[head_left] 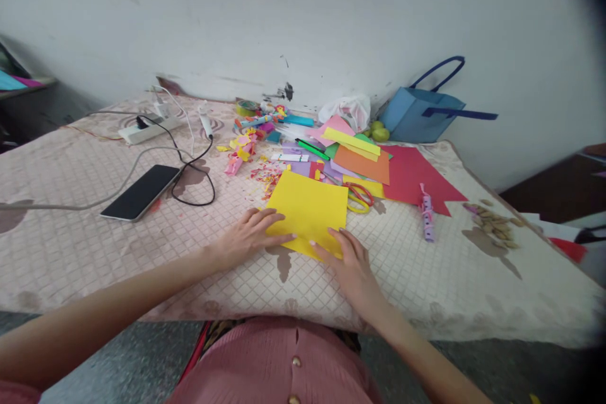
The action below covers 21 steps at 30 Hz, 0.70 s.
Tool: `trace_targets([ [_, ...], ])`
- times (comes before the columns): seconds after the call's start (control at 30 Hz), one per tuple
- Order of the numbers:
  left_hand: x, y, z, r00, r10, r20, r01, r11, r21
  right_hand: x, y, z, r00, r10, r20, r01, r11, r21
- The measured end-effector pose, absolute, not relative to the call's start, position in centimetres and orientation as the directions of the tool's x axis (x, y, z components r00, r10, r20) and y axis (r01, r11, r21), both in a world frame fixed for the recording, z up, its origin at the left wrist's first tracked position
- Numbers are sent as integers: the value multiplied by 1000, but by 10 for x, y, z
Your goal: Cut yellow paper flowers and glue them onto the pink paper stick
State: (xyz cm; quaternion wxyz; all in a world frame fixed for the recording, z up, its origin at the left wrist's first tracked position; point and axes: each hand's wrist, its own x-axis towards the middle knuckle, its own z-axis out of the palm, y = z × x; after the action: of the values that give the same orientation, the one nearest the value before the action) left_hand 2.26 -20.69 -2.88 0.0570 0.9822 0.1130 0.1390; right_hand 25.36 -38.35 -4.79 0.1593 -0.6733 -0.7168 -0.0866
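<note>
A sheet of yellow paper (310, 205) lies flat near the front of the table, turned slightly. My left hand (250, 235) rests at its left edge, fingers spread and the fingertips on the paper. On the lower right part of the sheet lies my right hand (349, 268), its fingers apart too. Neither hand grips anything. Scissors (360, 197) with red and yellow handles stick out beside the sheet's right edge. Small paper scraps (266, 178) are scattered just past its left corner.
Coloured papers (362, 164), a red sheet (414, 173) and a green cutter or pen (312, 149) lie behind. A phone (142, 192), cables and a power strip (150, 130) are left. Right are a rolled paper piece (427, 218), a brown pile (495, 225) and a blue bag (419, 115).
</note>
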Motion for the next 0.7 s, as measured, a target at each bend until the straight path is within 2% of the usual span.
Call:
trace_targets([
  [0.1,25,-207,-25,962,152,228,115,-979,169,255,-380,-41,-175,949,261,983,184,-9],
  [0.3,27,-207,-25,981,91,171,62,-984,166,254,-378,-34,-290,938,191,957,289,34],
  [0.5,23,-208,-23,980,106,169,69,-975,210,255,-380,-35,-298,937,181,954,298,28],
  [0.7,-2,-206,-26,977,107,186,93,-992,85,262,-395,-43,-230,947,225,971,238,-9],
])
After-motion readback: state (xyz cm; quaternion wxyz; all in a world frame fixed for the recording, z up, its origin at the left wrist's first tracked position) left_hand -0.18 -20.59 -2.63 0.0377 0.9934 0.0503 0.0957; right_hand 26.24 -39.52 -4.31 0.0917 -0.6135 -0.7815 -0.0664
